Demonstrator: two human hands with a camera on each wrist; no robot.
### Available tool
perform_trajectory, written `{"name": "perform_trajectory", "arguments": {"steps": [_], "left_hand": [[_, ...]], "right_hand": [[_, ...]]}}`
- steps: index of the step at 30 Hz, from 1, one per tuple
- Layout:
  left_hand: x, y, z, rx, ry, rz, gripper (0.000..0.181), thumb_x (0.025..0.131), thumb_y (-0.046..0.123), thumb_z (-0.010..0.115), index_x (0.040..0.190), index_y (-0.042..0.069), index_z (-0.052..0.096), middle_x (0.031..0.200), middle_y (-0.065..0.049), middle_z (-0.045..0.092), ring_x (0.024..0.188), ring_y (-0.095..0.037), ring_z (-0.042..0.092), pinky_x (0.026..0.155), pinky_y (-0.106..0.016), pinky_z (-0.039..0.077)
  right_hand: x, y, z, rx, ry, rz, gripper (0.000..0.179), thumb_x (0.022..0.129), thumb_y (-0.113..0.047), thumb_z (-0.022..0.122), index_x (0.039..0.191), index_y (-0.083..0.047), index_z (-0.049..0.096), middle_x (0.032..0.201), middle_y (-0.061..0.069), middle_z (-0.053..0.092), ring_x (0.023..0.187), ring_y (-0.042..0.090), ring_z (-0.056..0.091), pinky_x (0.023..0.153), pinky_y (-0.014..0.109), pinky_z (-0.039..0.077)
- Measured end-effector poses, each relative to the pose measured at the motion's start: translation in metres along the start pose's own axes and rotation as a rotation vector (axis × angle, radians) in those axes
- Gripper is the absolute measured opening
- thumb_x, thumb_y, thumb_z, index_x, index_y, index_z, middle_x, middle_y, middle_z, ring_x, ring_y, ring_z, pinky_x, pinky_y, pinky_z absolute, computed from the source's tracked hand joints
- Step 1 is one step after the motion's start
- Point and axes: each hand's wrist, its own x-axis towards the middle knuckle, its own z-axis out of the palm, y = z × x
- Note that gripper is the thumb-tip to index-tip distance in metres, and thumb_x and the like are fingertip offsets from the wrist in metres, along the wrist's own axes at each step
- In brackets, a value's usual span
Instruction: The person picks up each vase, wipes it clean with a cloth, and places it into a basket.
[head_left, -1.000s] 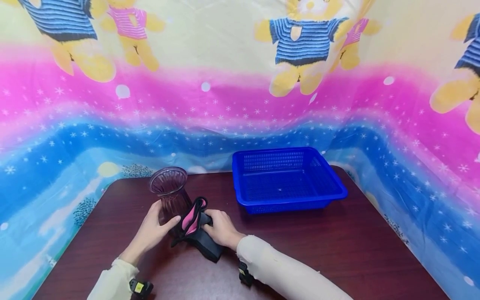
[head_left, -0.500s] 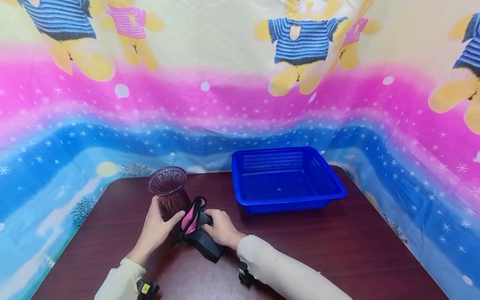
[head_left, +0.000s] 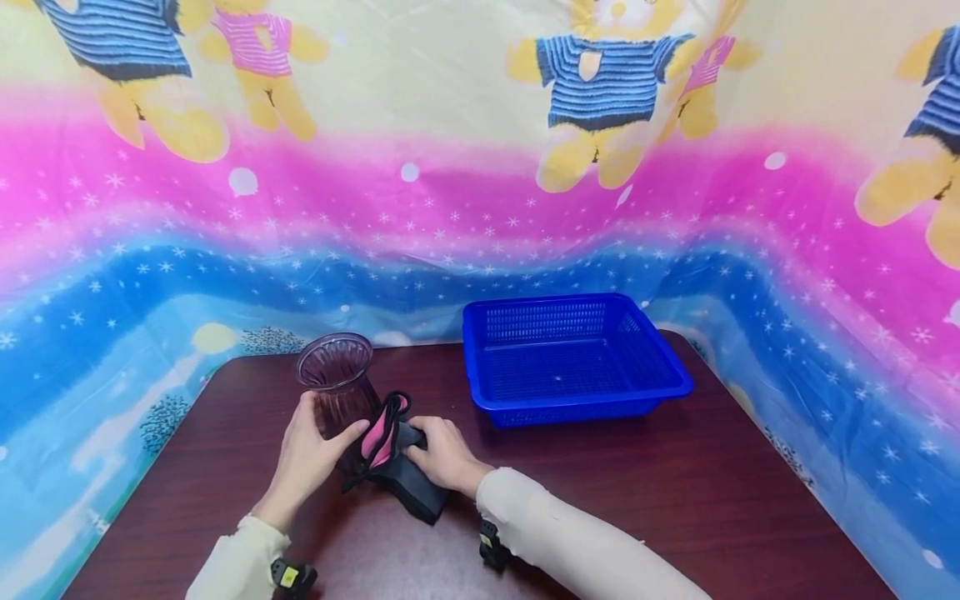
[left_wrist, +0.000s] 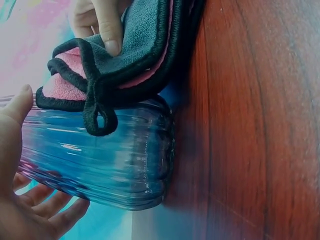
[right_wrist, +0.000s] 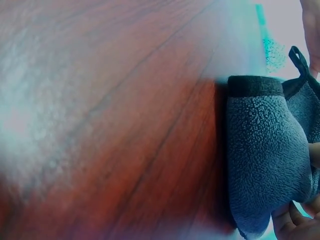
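Note:
A purple-tinted ribbed glass vase (head_left: pixel 347 408) with a flared rim stands upright on the table. My left hand (head_left: pixel 306 458) grips it from the left; the left wrist view has the thumb on one side of the vase (left_wrist: pixel 110 160) and the fingers round the other. My right hand (head_left: pixel 444 458) holds a folded grey-and-pink cloth (head_left: pixel 412 487) with black edging against the vase's right side. A hanging loop of the cloth (left_wrist: pixel 142 35) lies over the glass. In the right wrist view, the cloth's (right_wrist: pixel 265 145) grey side hides most of the right hand.
A blue plastic basket (head_left: pixel 573 408) with perforated walls stands at the back right of the dark wooden table (head_left: pixel 675 500). Behind the table hangs a curtain (head_left: pixel 450 217) printed with bears and snowflakes. A wrist camera sits on each sleeve.
My left hand has shifted slightly to the right and up along the vase, the thumb now closer to the cloth. My right hand, cloth and basket look almost unmoved.

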Motion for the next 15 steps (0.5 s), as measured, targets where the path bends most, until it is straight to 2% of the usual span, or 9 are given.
{"name": "perform_trajectory", "arguments": {"steps": [7, 15], "left_hand": [[0.0010, -0.0010, -0.0018, 0.000, -0.009, 0.026, 0.070, 0.086, 0.043, 0.080, 0.134, 0.004, 0.047, 0.124, -0.021, 0.062, 0.112, -0.038, 0.065, 0.092, -0.055, 0.056], [0.0016, -0.0018, -0.0079, -0.010, -0.062, 0.038, 0.076, 0.090, 0.039, 0.077, 0.145, 0.000, 0.044, 0.132, -0.029, 0.062, 0.118, -0.042, 0.065, 0.097, -0.057, 0.054]], "right_hand": [[0.0002, -0.0007, -0.0036, -0.009, 0.001, -0.007, 0.011, 0.088, -0.017, 0.074, 0.099, -0.015, 0.074, 0.084, -0.005, 0.072, 0.073, 0.004, 0.057, 0.065, 0.016, 0.044], [-0.0016, -0.0022, -0.0088, 0.005, -0.009, -0.018, 0.015, 0.089, -0.016, 0.073, 0.103, -0.014, 0.074, 0.088, -0.004, 0.073, 0.075, 0.004, 0.057, 0.068, 0.016, 0.046]]}}
